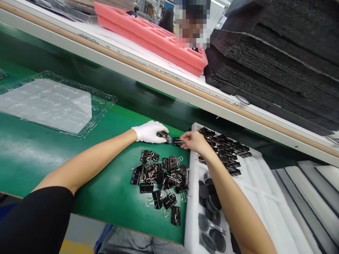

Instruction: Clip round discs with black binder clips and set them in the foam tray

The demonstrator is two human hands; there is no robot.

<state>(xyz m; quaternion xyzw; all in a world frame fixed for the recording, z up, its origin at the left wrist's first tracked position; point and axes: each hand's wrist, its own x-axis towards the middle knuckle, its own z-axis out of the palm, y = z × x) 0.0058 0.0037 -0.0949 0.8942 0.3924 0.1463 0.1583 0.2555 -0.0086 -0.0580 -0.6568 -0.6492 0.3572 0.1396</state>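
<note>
My left hand (150, 132), in a white glove, is closed around a small round grey disc (168, 139) with a black binder clip (162, 134) against it. Just to the right, my bare right hand (194, 141) pinches the wire handles of another black binder clip (177, 141). A small gap separates this clip from the disc. Below both hands, a loose heap of black binder clips (152, 169) with silver handles lies on the green table (111, 197). Under my right forearm, a white foam tray (194, 197) holds several dark round discs (209, 201) and rows of binder clips (225, 150).
A clear plastic tray (103, 102) lies at the left. Along the back runs a raised shelf edge (148, 76), bearing a pink foam tray (156, 38) and stacked black foam sheets (272, 63). Grey and white foam pieces (304, 190) stand at the right. A person (192, 23) is beyond the shelf.
</note>
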